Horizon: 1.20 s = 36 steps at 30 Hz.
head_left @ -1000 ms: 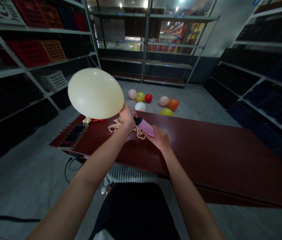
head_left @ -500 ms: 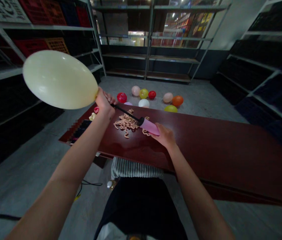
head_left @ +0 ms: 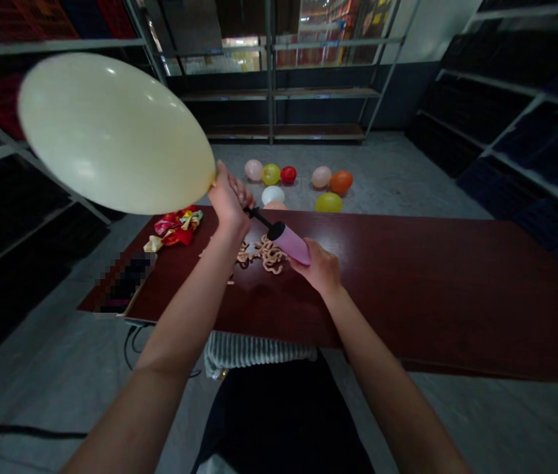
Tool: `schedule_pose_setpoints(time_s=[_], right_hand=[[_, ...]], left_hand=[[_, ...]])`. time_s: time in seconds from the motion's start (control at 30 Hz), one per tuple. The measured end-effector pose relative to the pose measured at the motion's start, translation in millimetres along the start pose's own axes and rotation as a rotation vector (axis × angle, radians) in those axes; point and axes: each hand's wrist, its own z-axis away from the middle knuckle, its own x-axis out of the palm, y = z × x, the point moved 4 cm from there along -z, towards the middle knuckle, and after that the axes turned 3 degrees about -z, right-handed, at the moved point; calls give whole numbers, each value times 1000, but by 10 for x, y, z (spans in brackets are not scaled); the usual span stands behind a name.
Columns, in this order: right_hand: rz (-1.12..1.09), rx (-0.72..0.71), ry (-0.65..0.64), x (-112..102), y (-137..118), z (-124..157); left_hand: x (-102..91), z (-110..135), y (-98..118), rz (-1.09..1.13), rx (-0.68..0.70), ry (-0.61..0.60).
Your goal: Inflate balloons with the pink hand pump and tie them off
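Note:
A large cream balloon [head_left: 115,135], swollen with air, rises at the upper left. My left hand [head_left: 229,201] is closed around the balloon's neck and the end of a hand balloon pump; the fingers hide where the two meet. From that hand a short length of black rod runs into the pump's pink barrel [head_left: 292,243]. My right hand [head_left: 322,268] grips the lower end of this barrel. Below the pump, a pile of tan, wavy strips [head_left: 271,253] lies on the dark red table [head_left: 407,283], partly covered by my left arm.
Uninflated balloons [head_left: 180,227] in red, yellow and cream lie at the table's left, near a blurred dark flat object [head_left: 128,283]. On the floor beyond are several inflated balloons [head_left: 329,203]. Metal shelves [head_left: 318,92] stand at the back and both sides. A black cable [head_left: 22,430] crosses the floor.
The balloon has grown larger. The black rod shows much shorter between my hands, as the left hand and barrel have come closer together. The view has tilted down, revealing more uninflated balloons.

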Motion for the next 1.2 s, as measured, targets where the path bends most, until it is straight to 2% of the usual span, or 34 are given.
schedule_pose_setpoints(time_s=[0.1, 0.17, 0.23, 0.33, 0.47, 0.63, 0.77, 0.93, 1.07, 1.2], right_hand=[[10, 61, -20, -1, 28, -6], [20, 85, -28, -1, 41, -10], [25, 80, -33, 1, 39, -18], [39, 36, -38, 12, 9, -39], [124, -23, -55, 40, -48, -64], [207, -101, -72, 82, -102, -46], [195, -170, -60, 102, -120, -17], [116, -217, -42, 102, -173, 14], [9, -231, -17, 106, -268, 34], [-80, -207, -22, 93, -294, 33]], left_hand=[[54, 62, -404, 1, -49, -24], [41, 93, -569, 18, -69, -29], [-19, 98, -630, 36, -68, -16], [-168, 83, -596, 67, -46, 25], [-325, 86, -498, 101, -44, 91], [-398, 25, -296, 87, -48, 196], [-491, -165, 0, 68, -34, 211], [-666, -429, 488, 13, -13, 231], [-722, -584, 775, -1, -46, 176], [-565, -632, 822, 6, -22, 42]])
